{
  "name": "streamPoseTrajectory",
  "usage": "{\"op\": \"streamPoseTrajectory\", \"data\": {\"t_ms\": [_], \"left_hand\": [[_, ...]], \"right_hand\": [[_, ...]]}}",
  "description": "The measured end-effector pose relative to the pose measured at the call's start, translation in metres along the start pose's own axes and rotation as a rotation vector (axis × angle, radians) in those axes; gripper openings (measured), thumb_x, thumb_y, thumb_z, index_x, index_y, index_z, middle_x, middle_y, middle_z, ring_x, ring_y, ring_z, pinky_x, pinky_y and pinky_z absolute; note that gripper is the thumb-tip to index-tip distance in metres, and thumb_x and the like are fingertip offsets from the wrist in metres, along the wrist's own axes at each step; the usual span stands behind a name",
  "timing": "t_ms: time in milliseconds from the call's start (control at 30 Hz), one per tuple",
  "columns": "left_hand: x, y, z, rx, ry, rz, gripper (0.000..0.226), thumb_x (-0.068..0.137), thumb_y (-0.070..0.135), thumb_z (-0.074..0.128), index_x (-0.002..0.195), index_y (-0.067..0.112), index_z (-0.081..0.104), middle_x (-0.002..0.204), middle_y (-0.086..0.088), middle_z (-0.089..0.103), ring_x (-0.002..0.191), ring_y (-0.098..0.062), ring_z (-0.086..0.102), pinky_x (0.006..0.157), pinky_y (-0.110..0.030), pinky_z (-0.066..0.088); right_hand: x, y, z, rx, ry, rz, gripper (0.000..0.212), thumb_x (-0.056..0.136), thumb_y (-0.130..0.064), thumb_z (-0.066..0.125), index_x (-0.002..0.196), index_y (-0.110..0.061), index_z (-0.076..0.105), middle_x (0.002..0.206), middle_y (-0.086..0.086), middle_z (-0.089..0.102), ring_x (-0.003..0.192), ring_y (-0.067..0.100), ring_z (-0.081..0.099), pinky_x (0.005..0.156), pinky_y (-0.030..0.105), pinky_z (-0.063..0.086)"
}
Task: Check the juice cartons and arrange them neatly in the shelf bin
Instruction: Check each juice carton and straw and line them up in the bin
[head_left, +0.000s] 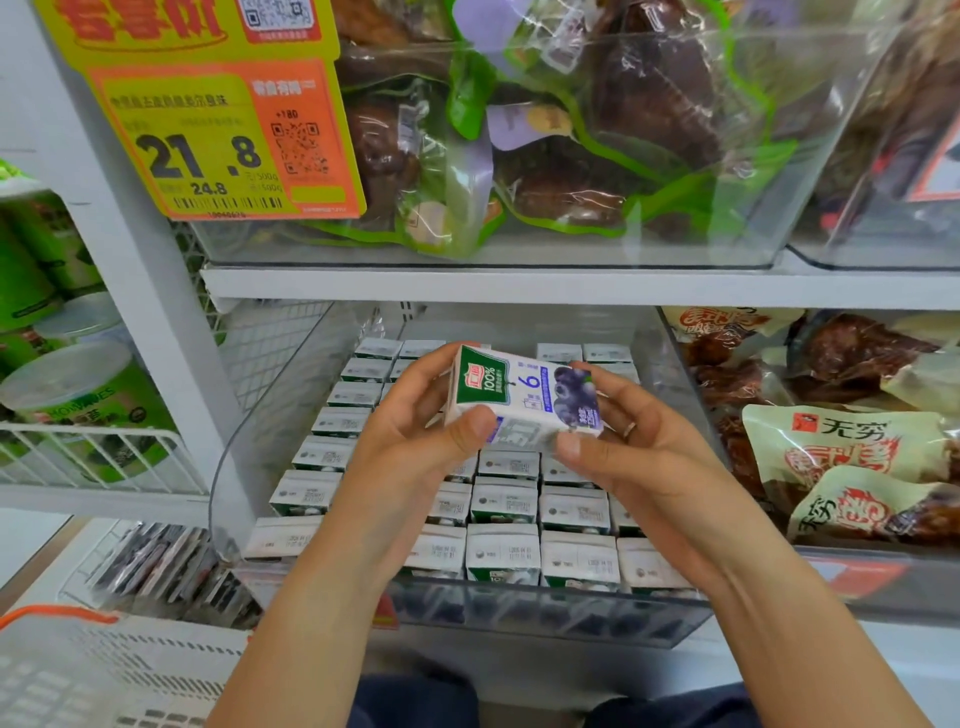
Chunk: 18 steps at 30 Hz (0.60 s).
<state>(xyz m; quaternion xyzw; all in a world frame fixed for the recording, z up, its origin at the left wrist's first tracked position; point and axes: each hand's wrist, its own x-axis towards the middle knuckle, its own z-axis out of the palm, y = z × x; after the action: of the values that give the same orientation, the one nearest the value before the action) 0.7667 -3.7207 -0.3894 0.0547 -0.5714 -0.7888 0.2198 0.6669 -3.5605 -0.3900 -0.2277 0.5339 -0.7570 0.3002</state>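
Observation:
A small white juice carton (524, 397) with a green corner and blueberry picture lies on its side between both hands, above the bin. My left hand (415, 415) grips its left end, thumb on the near face. My right hand (618, 431) holds its right end, thumb under the near edge. Below them a clear plastic shelf bin (545, 613) holds several rows of the same cartons (504, 551) standing upright, tops showing printed dates. My hands and forearms hide some of the middle cartons.
A clear bin of green-edged meat packs (545, 156) sits on the shelf above, with a yellow-orange price tag (218, 140). Snack packs (857, 457) fill the bin at right. Green cups (67, 384) stand at left. A white basket (104, 675) is at lower left.

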Motion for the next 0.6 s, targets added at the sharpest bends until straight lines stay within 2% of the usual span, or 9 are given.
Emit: {"op": "streamPoseTrajectory", "data": {"t_ms": [67,133,233,333,367,467,533,600], "left_hand": [[0.001,0.0,-0.002,-0.055,-0.008,-0.015,0.072,0.045,0.033,0.095,0.111,0.024,0.067,0.111,-0.007,0.071,0.1,-0.02,0.069,0.077,-0.026,0.056],[0.001,0.001,-0.006,-0.041,-0.018,-0.049,0.07,0.05,0.031,0.093,0.113,0.019,0.065,0.11,-0.006,0.072,0.1,-0.019,0.069,0.076,-0.025,0.056],[0.001,0.001,-0.012,0.338,-0.053,-0.077,0.062,0.053,0.025,0.087,0.11,0.026,0.063,0.106,0.008,0.072,0.098,-0.007,0.067,0.075,-0.017,0.053],[0.0,-0.007,-0.011,0.697,-0.094,-0.127,0.06,0.059,0.023,0.087,0.111,0.033,0.058,0.108,0.019,0.068,0.101,0.008,0.06,0.08,-0.008,0.046],[0.0,-0.011,-0.01,0.799,-0.1,-0.116,0.06,0.063,0.022,0.087,0.113,0.034,0.056,0.111,0.021,0.066,0.105,0.008,0.058,0.083,-0.009,0.045],[0.0,-0.019,-0.007,1.039,-0.058,-0.012,0.057,0.073,0.017,0.08,0.12,0.034,0.051,0.116,0.012,0.063,0.107,-0.008,0.059,0.086,-0.028,0.05],[0.001,-0.023,-0.007,1.051,-0.044,0.021,0.06,0.075,0.011,0.074,0.125,0.034,0.05,0.116,0.005,0.062,0.105,-0.014,0.06,0.088,-0.037,0.051],[0.001,-0.025,-0.008,1.057,-0.049,0.035,0.06,0.075,0.01,0.072,0.124,0.037,0.049,0.117,0.003,0.062,0.106,-0.015,0.06,0.089,-0.039,0.051]], "right_hand": [[-0.001,0.001,0.002,-0.023,-0.022,-0.005,0.046,0.058,-0.011,0.078,0.1,-0.027,0.07,0.11,0.0,0.07,0.104,0.019,0.065,0.092,0.034,0.049],[-0.003,0.0,0.005,-0.065,-0.008,-0.05,0.043,0.061,-0.016,0.078,0.101,-0.026,0.069,0.109,0.0,0.071,0.105,0.019,0.064,0.09,0.031,0.05],[-0.006,-0.002,0.008,-0.143,0.056,-0.159,0.047,0.059,-0.02,0.087,0.1,-0.028,0.066,0.097,-0.009,0.072,0.093,0.005,0.065,0.074,0.017,0.051],[-0.011,0.0,0.012,-0.406,0.12,-0.271,0.05,0.058,-0.027,0.086,0.102,-0.036,0.063,0.099,-0.015,0.069,0.094,-0.001,0.062,0.077,0.015,0.05],[-0.012,0.002,0.015,-0.532,0.122,-0.326,0.053,0.06,-0.024,0.087,0.104,-0.038,0.061,0.102,-0.016,0.066,0.098,-0.002,0.06,0.08,0.013,0.048],[-0.014,0.011,0.025,-0.814,0.065,-0.505,0.063,0.062,-0.02,0.088,0.109,-0.04,0.052,0.11,-0.013,0.056,0.105,-0.004,0.051,0.087,0.007,0.038],[-0.014,0.015,0.028,-0.866,0.06,-0.537,0.065,0.061,-0.019,0.088,0.11,-0.039,0.05,0.11,-0.012,0.054,0.105,-0.002,0.05,0.087,0.007,0.038],[-0.013,0.016,0.028,-0.87,0.074,-0.533,0.064,0.062,-0.02,0.087,0.11,-0.038,0.05,0.11,-0.011,0.054,0.104,-0.001,0.05,0.087,0.009,0.039]]}}
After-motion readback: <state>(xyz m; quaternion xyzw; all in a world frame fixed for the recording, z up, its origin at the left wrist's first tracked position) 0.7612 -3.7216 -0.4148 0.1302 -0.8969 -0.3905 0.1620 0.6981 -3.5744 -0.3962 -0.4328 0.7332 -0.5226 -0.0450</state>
